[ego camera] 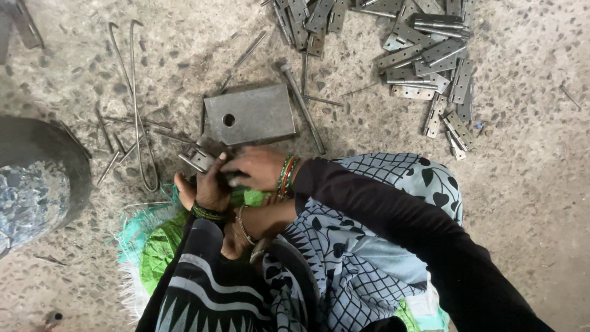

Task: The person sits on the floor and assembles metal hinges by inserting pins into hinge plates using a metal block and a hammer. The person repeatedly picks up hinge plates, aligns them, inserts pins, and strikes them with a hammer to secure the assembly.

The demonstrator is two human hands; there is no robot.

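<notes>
- The left hand [209, 187] and the right hand [258, 167] meet just in front of the person's lap, both clamped on one small metal hinge [200, 157]. The left grips it from below with the thumb up, while the right presses over the top, probably so the piece cannot twist.
- The hinge pokes out to the left of the fingers, a thin pin end showing. It sits at the near edge of the steel block [251, 114], touching or almost touching it; I cannot tell which.
- The steel block lies flat on the floor [528, 184] right beyond the hands. It is a thick grey plate with a round hole in it, and it looks placed within reach to serve as a hard base for the work.
- A long metal rod [302, 107] lies slanted along the block's right side, close enough to grab without leaning.
- To the left, loose pins [110, 161] and two long bent wire hooks [136, 104] lie scattered on the floor, near the left hand's side.
- Farther off, at the top right, a heap of hinges [430, 55] lies well apart from the hands, seemingly a stock pile kept clear of the working spot.
- A green woven mat [157, 249] lies under the person, cushioning the seat on the rough floor.
- At the left edge sits a dark round basin [37, 178].
</notes>
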